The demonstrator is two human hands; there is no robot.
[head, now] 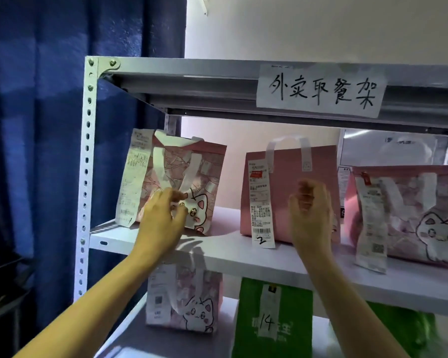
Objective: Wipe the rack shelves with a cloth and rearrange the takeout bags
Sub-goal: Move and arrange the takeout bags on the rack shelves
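Note:
A white metal rack holds takeout bags on its middle shelf (225, 250). At the left stands a pink cat-print bag (207, 169), tilted, with a long receipt on it. My left hand (163, 218) pinches this bag's front near its white handle. A plain pink bag (318, 164) with a receipt marked 2 stands in the middle. My right hand (311, 213) hovers in front of it with curled fingers; whether it touches the bag I cannot tell. Another cat-print bag (409, 202) sits at the right. No cloth is in view.
On the shelf below are a further cat-print bag (192, 306) and a green bag (269, 324) marked 14. A handwritten paper sign (321, 90) hangs on the top shelf's edge. A blue curtain (36, 125) hangs left of the rack's perforated post (87, 164).

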